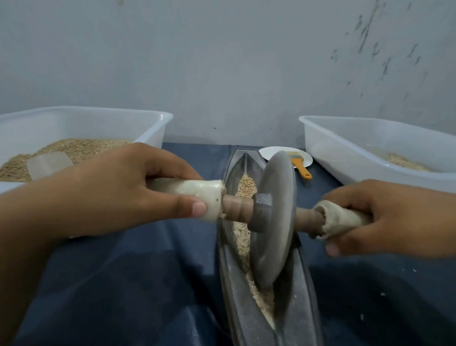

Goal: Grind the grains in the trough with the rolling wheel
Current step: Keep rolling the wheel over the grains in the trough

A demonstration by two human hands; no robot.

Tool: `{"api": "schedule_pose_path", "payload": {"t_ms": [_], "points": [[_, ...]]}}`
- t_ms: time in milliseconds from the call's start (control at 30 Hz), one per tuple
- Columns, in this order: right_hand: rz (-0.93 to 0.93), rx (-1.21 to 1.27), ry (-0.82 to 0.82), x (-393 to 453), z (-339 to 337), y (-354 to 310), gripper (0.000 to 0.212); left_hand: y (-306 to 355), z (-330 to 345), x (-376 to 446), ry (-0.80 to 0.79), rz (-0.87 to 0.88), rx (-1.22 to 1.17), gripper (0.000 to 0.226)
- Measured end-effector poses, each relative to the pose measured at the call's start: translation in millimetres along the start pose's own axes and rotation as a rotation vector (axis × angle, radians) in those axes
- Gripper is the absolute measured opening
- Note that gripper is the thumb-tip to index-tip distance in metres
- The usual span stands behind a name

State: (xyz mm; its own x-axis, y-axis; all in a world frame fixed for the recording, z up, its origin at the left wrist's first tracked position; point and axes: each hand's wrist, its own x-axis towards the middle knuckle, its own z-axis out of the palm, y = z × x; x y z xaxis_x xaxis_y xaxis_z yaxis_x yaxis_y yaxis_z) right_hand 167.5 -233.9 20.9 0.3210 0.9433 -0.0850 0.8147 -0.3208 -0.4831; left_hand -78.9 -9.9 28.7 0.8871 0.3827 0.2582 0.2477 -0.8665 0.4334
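Wheel [272, 216] stands upright in my trough [298, 293] on the grains [242, 241], its axle crossing the trough's long axis, my left hand [111, 194] and right hand [392, 219] wrapped round its 2 handles.

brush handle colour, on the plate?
Orange, on the brush lying over the white plate edge; head view.

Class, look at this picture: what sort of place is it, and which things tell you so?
Probably a small hand-grinding workstation, not a kitchen proper: a metal trough with a rolling wheel on a blue cloth-covered table, flanked by white plastic tubs of grain against a bare wall.
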Motion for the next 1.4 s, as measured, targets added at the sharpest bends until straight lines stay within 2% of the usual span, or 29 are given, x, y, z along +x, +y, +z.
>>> {"api": "schedule_pose_path", "payload": {"t_ms": [133,200,267,367,433,533,600,667,733,833,933,967,1033,1133,1200,1267,1400], "points": [[0.043,-0.197,0.341,21.6,19.3,0.2,0.028,-2.7,18.1,8.8,0.122,-0.078,0.112,0.05],[0.046,-0.231,0.387,26.8,22.8,-0.8,0.023,-2.3,21.2,9.7,0.152,-0.092,0.134,0.048],[0.061,-0.164,0.278,19.8,15.2,1.4,0.029,-2.7,15.9,7.8,0.104,-0.066,0.096,0.048],[0.031,0.028,-0.02,-1.7,1.4,-2.6,0.051,-1.4,2.4,0.3,0.029,0.031,0.013,0.046],[-0.01,0.104,-0.101,-8.4,-1.4,-4.0,0.054,-0.2,-1.1,-2.0,0.023,0.061,-0.005,0.044],[0.023,-0.03,0.056,2.1,3.2,-1.2,0.05,-2.4,7.4,2.2,0.08,0.022,0.033,0.043],[0.058,-0.168,0.238,15.4,13.2,-2.7,0.033,-4.3,16.7,7.7,0.132,-0.022,0.072,0.043],[0.057,-0.246,0.341,22.6,20.3,-5.6,0.022,-6.6,21.8,11.6,0.162,-0.034,0.096,0.037],[0.052,-0.211,0.297,19.4,17.0,-4.4,0.023,-6.8,18.5,10.7,0.128,-0.019,0.074,0.038],[0.033,-0.034,0.087,0.8,2.7,-4.1,0.043,-7.5,6.1,3.7,0.066,0.067,0.03,0.046],[-0.012,0.119,-0.096,-8.6,-1.9,-7.9,0.046,-6.3,-0.1,-2.0,0.037,0.106,-0.018,0.049],[-0.011,0.111,-0.085,-6.7,-1.5,-6.4,0.047,-6.6,0.7,-1.6,0.049,0.11,-0.006,0.048],[0.025,-0.025,0.046,1.5,2.9,-2.5,0.046,-7.3,6.6,1.6,0.104,0.085,0.049,0.045],[0.055,-0.196,0.306,18.1,17.0,-2.7,0.024,-6.8,20.0,8.6,0.165,0.016,0.101,0.044],[0.043,-0.246,0.379,24.0,22.1,-4.8,0.02,-6.7,25.0,11.2,0.188,-0.004,0.118,0.044],[0.05,-0.209,0.316,19.8,16.5,-3.0,0.022,-6.0,22.0,9.9,0.165,0.01,0.104,0.04],[0.022,0.021,-0.009,-4.3,-0.6,-5.3,0.046,-3.9,2.8,-0.9,0.067,0.114,0.023,0.043]]}}
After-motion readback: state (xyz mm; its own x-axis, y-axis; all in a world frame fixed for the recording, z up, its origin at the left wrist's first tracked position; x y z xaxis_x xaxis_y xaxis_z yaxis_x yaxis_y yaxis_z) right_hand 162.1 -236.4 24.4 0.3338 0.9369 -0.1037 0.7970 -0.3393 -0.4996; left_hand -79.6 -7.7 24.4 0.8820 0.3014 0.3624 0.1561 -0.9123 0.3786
